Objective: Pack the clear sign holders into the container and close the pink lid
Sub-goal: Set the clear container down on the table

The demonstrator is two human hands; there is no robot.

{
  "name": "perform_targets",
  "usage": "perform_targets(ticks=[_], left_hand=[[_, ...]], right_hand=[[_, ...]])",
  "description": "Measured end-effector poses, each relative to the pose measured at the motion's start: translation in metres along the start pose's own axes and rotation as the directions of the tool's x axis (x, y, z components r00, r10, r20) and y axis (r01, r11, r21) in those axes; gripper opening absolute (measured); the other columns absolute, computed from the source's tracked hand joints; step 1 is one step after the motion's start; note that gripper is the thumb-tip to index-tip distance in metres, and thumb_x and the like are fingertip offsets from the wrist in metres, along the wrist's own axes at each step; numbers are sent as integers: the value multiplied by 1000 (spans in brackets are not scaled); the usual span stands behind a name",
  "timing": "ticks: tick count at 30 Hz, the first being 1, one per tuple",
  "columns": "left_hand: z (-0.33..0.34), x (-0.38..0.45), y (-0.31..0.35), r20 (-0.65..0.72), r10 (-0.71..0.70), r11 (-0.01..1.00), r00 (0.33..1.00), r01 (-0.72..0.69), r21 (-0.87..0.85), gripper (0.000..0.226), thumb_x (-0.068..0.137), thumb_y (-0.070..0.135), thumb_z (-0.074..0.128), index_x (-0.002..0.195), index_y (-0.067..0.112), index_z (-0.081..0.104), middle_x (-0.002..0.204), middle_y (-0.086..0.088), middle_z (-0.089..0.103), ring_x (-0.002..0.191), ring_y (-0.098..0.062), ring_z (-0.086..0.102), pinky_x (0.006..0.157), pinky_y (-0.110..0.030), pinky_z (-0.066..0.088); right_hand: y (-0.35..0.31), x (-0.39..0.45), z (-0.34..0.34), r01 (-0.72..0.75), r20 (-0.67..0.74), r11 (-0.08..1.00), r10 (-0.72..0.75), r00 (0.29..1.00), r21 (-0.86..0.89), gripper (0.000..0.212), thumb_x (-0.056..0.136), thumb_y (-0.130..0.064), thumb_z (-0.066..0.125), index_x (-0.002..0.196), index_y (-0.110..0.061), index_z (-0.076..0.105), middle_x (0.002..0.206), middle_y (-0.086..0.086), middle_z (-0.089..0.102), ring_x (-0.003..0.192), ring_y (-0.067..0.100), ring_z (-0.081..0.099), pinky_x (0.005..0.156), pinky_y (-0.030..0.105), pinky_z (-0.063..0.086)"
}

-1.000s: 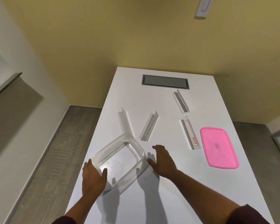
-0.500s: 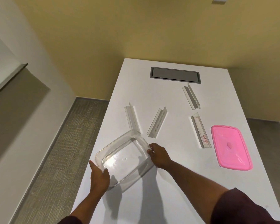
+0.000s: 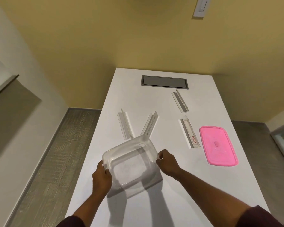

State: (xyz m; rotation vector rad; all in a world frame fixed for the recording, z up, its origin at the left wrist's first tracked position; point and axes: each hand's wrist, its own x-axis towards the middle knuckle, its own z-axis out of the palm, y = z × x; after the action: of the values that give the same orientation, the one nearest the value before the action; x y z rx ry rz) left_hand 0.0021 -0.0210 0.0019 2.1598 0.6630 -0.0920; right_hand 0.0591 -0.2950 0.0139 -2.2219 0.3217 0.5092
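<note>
Gripping clear container (image 3: 129, 163) rim, both hands pinching, left (image 3: 102, 179), right (image 3: 166, 163), nearest holder's (image 3: 148, 126) end seemingly hidden behind it

Container (image 3: 129, 163): clear plastic, glossy, smooth, with faint highlights along the rim and rounded corners. Four sign holders, all clear plastic, smooth and shiny: one near the surface's left edge (image 3: 124, 124), one beside it (image 3: 150, 124), one near the far right (image 3: 179, 102), and one just left of the lid (image 3: 189, 131) with a small red-printed paper label at its near end. Pink lid (image 3: 218, 145) near the right edge: opaque plastic, smooth, satin sheen, moulded ribs and a centre nub. Surface (image 3: 170, 202): white, matt, smooth laminate look. Inset panel (image 3: 164, 81) at the far edge: grey, matt, metal-looking. Sleeves (image 3: 266, 218): dark maroon cloth.
</note>
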Motion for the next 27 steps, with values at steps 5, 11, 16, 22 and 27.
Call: perform_targets(ticks=[5,11,16,22,27], left_hand=[[19,-26,12,116,95,995,989,-95,1,41,100,10,45,141,12,49,119,-15,70,106,-33,65,86,-37,49],[41,-62,22,222,125,992,967,-129,2,43,99,10,46,141,16,48,114,-10,72,97,-28,68,78,-32,47],[51,-85,20,304,114,993,946,-119,-3,43,96,8,45,138,17,50,109,-6,72,88,-22,69,81,-39,55],[58,-105,15,349,96,994,932,-110,22,37,102,16,42,137,16,51,113,-9,72,93,-26,69,84,-41,56],[65,-118,13,372,61,994,926,-90,60,37,105,17,33,137,17,50,105,-9,71,86,-21,66,73,-31,50]], right_hand=[[35,-32,-26,-44,-61,998,47,997,54,14,88,-22,63,100,-17,56,99,-1,66,90,22,66,84,41,57],[82,-70,-42,-68,-157,987,91,983,147,14,99,-27,57,109,-17,59,103,1,67,97,24,68,87,52,58],[115,-95,-47,-118,-147,972,149,978,203,10,99,-26,56,106,-21,60,103,1,68,97,24,69,86,54,58],[141,-117,-44,-180,-132,954,215,968,241,5,98,-27,57,102,-27,61,104,0,69,93,23,69,83,53,60],[159,-130,-42,-226,-113,939,262,958,260,5,98,-28,57,102,-27,61,104,-2,68,90,23,67,82,50,60]])
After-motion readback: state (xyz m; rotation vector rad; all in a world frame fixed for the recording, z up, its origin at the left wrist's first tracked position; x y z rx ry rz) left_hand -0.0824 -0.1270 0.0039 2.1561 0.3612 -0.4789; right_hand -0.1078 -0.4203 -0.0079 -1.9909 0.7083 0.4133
